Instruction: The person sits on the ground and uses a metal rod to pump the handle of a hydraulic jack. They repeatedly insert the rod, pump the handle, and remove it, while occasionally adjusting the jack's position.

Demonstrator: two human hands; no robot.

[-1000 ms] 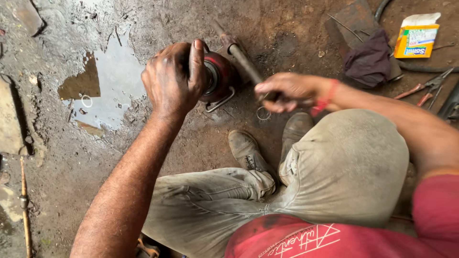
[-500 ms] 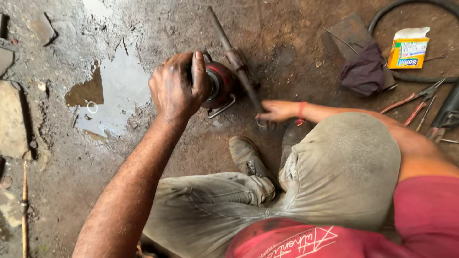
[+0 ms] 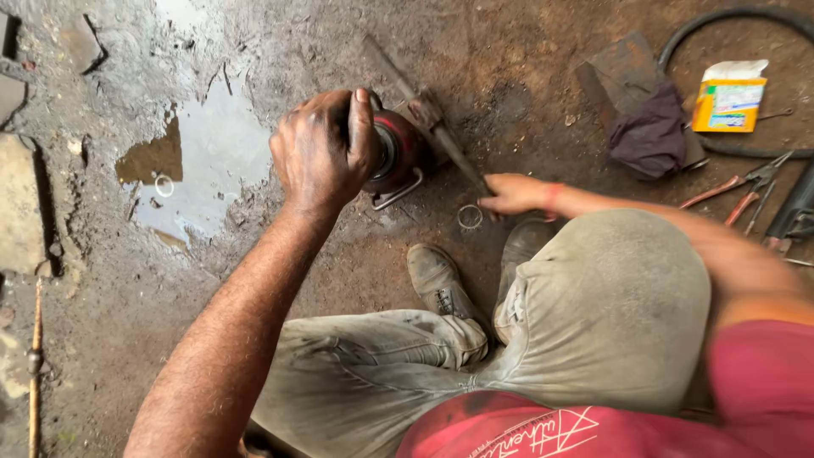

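Note:
My left hand [image 3: 322,153] grips the top of a round red metal part [image 3: 397,151] that stands on the dirt floor, with a bent wire bracket at its base. My right hand [image 3: 513,193] rests low on the ground to the right of it, closed on the end of a hammer's handle [image 3: 458,157]. The hammer's head [image 3: 424,110] lies beside the red part. A small metal ring [image 3: 469,217] lies just left of my right fingertips. My knees and shoes [image 3: 437,280] are right below.
A puddle [image 3: 199,161] with a small ring in it lies to the left. At the right are a dark cloth [image 3: 649,136], a yellow box [image 3: 727,100], red-handled pliers [image 3: 738,188] and a black hose [image 3: 729,17]. A thin rod [image 3: 34,365] lies at the far left.
My right hand has come down from a raised position to the ground, and the hammer has gone down with it. My left hand has stayed on the red part.

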